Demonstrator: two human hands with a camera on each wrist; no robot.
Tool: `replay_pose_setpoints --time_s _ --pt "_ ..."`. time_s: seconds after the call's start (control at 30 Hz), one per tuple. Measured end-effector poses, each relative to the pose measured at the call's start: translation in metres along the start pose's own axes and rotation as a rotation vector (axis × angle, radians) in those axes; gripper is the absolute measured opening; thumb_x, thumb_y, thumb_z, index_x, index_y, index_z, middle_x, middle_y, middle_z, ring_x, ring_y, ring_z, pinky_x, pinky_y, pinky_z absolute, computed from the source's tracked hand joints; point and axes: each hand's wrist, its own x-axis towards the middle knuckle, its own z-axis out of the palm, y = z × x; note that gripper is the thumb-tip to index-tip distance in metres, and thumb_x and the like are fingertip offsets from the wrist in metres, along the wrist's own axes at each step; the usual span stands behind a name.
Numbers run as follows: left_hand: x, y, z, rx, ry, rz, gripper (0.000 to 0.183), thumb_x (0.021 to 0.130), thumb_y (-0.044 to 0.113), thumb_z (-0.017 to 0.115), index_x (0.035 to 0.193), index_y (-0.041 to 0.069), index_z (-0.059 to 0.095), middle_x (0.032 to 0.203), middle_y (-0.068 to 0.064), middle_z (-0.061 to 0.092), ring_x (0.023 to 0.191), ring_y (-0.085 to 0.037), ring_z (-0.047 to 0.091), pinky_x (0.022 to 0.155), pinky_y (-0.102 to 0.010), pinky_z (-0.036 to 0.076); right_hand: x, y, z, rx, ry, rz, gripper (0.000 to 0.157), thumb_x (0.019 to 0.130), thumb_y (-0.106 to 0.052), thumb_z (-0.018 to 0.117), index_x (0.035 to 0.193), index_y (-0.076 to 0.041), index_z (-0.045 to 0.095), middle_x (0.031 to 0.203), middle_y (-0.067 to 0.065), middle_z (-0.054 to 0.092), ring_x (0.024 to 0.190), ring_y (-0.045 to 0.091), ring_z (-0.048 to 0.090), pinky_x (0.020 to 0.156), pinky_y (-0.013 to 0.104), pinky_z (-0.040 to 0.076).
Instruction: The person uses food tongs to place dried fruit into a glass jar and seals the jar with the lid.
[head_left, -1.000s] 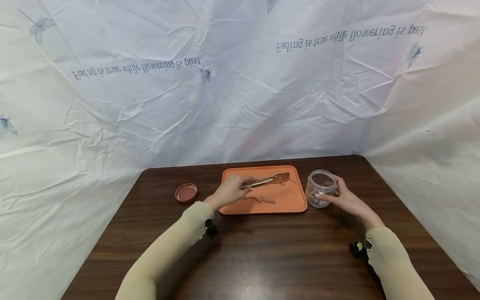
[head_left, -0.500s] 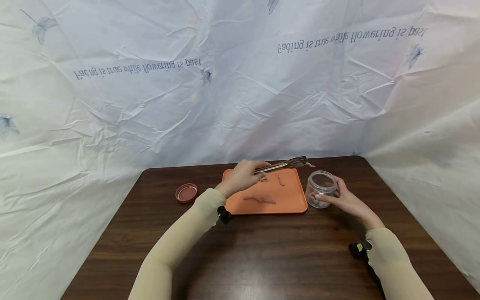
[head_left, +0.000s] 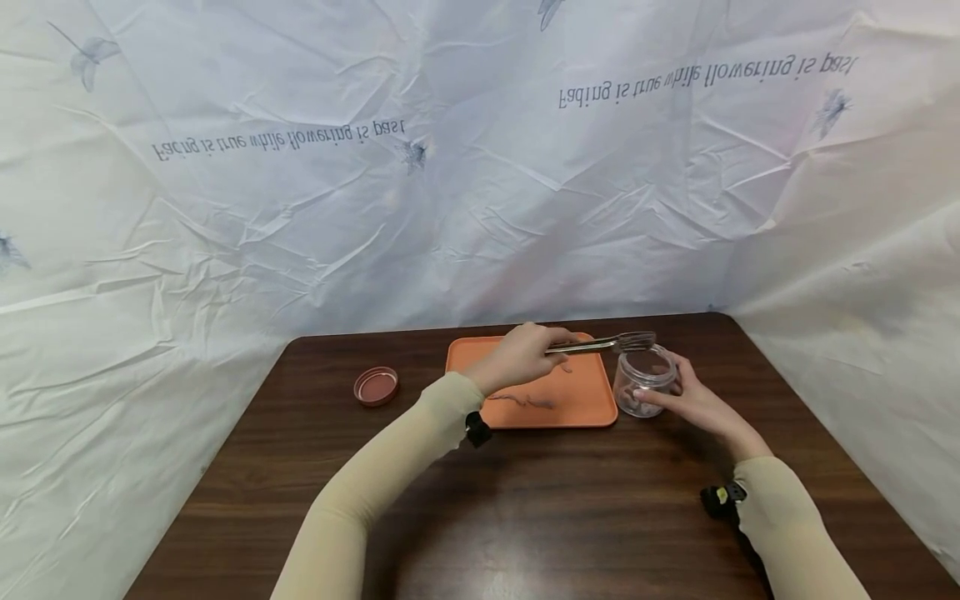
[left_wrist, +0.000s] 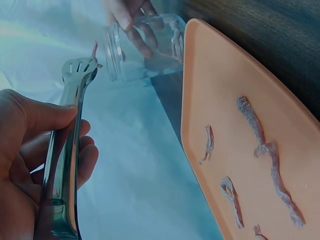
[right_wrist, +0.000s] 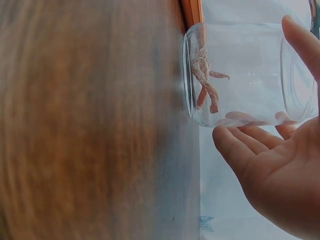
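Note:
Metal tongs point(head_left: 600, 343) with slotted tips are gripped in my left hand point(head_left: 517, 358), which reaches across the tray. Their tips are just above the mouth of a clear jar point(head_left: 633, 398). In the left wrist view, a thin strip point(left_wrist: 95, 49) sticks out from between the tong tips. My right hand point(head_left: 697, 406) holds the upright jar at its right side, fingers and thumb around it. Several pale, dried-meat-like strips point(right_wrist: 204, 82) lie at the jar's bottom. More dried strips point(left_wrist: 274, 160) rest on the orange tray point(head_left: 588, 404).
A reddish-brown screw lid point(head_left: 376, 386) lies on the dark wooden table point(head_left: 570, 500), left of the tray. The jar stands close by the tray's right edge. White printed sheeting point(head_left: 480, 208) surrounds the table at the back and sides.
My left hand has lifted the tongs off the tray with a strip in them and carried them right, over to the jar's mouth. The right hand and jar have stayed in place.

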Motion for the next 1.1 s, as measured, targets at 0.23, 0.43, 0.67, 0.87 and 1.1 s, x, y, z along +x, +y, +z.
replay_pose_setpoints --time_s 0.23,0.43,0.67,0.87,1.1 --pt "0.000 0.001 0.004 0.000 -0.033 0.033 0.040 0.102 0.013 0.061 0.142 0.016 0.060 0.099 0.009 0.074 0.062 0.001 0.060 0.060 -0.022 0.041 -0.002 -0.002 0.003 0.026 -0.011 -0.006 0.109 0.095 -0.047 0.069 0.161 -0.015 -0.013 0.163 0.030 -0.004 0.145 0.058 0.009 0.106 0.073 0.024" --pt "-0.001 -0.001 0.008 0.000 -0.034 0.044 0.039 0.102 0.013 0.061 0.141 0.017 0.061 0.100 0.010 0.074 0.065 0.005 0.059 0.062 -0.021 0.044 -0.001 0.000 0.003 0.037 -0.011 0.004 0.113 0.094 -0.049 0.069 0.160 -0.013 -0.015 0.163 0.031 0.001 0.146 0.055 0.011 0.107 0.071 0.025" --pt "0.002 0.001 0.012 0.008 -0.019 0.048 0.037 0.102 0.013 0.062 0.139 0.016 0.062 0.101 0.009 0.073 0.065 0.003 0.058 0.063 -0.021 0.043 -0.004 0.000 -0.002 0.032 -0.011 -0.001 0.111 0.095 -0.045 0.069 0.160 -0.012 -0.014 0.161 0.036 0.005 0.145 0.056 0.012 0.106 0.071 0.026" --pt "0.002 0.003 0.013 -0.001 -0.017 0.044 0.037 0.102 0.012 0.061 0.139 0.014 0.062 0.102 0.007 0.074 0.064 0.002 0.059 0.062 -0.021 0.043 -0.006 0.000 -0.004 0.041 -0.025 -0.009 0.108 0.096 -0.042 0.069 0.160 -0.015 -0.014 0.160 0.038 0.004 0.145 0.057 0.011 0.106 0.071 0.026" --pt "0.000 0.002 0.014 -0.005 -0.011 -0.007 0.047 0.101 0.022 0.065 0.146 0.017 0.055 0.074 0.007 0.067 0.047 -0.006 0.042 0.054 -0.022 0.033 -0.008 -0.005 -0.003 0.034 -0.027 0.008 0.111 0.096 -0.045 0.068 0.160 -0.012 -0.016 0.159 0.039 0.005 0.145 0.057 0.010 0.106 0.071 0.025"
